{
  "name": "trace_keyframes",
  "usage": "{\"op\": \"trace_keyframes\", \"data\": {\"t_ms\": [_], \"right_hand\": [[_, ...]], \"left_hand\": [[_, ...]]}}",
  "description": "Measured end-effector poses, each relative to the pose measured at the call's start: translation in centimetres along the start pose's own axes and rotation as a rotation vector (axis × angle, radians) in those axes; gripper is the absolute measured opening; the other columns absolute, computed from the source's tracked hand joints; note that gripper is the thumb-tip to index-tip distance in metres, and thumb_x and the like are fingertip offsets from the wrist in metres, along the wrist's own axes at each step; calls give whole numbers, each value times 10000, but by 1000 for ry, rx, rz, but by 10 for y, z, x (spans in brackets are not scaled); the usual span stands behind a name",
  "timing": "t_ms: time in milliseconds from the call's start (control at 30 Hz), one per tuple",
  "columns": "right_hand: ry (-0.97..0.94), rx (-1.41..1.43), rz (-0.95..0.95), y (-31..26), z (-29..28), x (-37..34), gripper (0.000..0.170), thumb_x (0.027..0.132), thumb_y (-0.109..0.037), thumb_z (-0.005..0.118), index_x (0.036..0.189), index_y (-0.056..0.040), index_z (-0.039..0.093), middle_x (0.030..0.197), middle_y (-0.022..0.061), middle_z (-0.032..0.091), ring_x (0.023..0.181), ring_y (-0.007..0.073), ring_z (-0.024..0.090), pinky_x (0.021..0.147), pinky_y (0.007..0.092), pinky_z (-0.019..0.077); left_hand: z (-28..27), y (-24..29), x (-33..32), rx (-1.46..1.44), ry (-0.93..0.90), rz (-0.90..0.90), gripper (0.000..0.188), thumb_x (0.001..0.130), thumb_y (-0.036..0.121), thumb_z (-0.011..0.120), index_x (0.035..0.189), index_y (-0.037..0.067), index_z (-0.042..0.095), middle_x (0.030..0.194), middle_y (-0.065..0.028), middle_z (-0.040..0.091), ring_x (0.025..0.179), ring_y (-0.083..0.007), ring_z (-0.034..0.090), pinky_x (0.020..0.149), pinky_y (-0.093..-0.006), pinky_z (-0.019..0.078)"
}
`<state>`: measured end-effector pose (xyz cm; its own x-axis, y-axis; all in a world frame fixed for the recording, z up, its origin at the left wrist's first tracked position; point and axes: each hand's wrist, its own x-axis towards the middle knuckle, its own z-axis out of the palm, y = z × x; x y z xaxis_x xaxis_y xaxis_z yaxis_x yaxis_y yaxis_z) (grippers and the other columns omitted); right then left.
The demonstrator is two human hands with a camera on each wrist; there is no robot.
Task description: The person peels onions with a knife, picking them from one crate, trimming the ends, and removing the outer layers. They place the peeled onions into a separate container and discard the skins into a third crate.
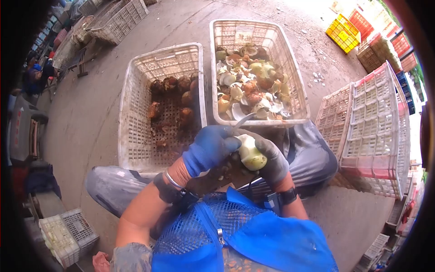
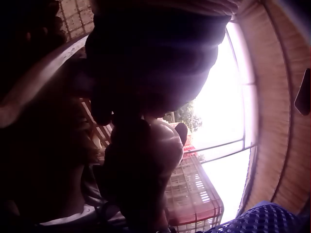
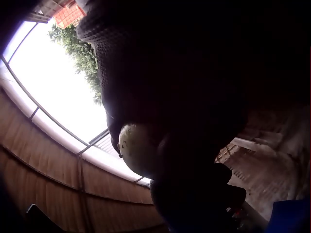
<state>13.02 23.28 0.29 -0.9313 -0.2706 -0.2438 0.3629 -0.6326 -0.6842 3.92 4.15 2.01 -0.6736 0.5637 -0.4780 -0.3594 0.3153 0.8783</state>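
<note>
My left hand [image 1: 210, 147], in a blue glove, grips a knife whose thin, curved grey blade [image 1: 245, 119] sticks out past the fingers; its handle is hidden. The blue thumb lies against a partly peeled, pale green onion [image 1: 252, 153]. My right hand [image 1: 273, 161], in a grey glove, holds that onion from the other side, above my lap. In both wrist views the hands are dark against bright light, and the onion [image 3: 138, 149] shows as a smooth pale curve.
Ahead on the left, a white crate [image 1: 129, 109] holds several brown bulbs [image 1: 184, 84]. Beside it, another crate [image 1: 294, 77] contains pale, cup-shaped peelings [image 1: 249, 86]. Stacked crates [image 1: 369, 131] stand close on my right. A yellow crate [image 1: 343, 34] is farther off.
</note>
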Motion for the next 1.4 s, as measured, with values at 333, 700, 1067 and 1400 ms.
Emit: {"op": "trace_keyframes", "data": {"t_ms": [333,700,1067,1400], "right_hand": [[194,-231,-72,4,-6,-4,787,896,-269,768,1553,41,466,1375,160,660,1265,263,635,1115,406,486],[51,334,-254,2,-5,-7,935,879,-347,762,1633,10,338,1534,188,538,1355,335,580,1157,462,456],[135,588,-54,19,-19,1,808,972,-450,720,1602,-49,412,1340,149,665,1158,305,701,933,440,574],[-43,494,-222,1,-2,-4,900,948,-453,731,1648,-45,338,1457,179,585,1283,329,623,1091,470,525]], "left_hand": [[10,18,-24,190,45,138,190,951,144,706,1020,-30,737,750,-56,703,609,-102,652,578,-273,525],[-9,25,33,161,311,271,169,958,126,684,1034,-11,748,796,-30,702,579,-90,621,529,-266,516],[11,70,-8,-119,39,131,180,955,121,657,1034,-18,740,827,-45,729,669,-90,657,606,-242,523],[5,88,9,-84,90,345,246,975,179,623,1039,-23,748,786,-54,718,678,-103,668,598,-245,529]]}}
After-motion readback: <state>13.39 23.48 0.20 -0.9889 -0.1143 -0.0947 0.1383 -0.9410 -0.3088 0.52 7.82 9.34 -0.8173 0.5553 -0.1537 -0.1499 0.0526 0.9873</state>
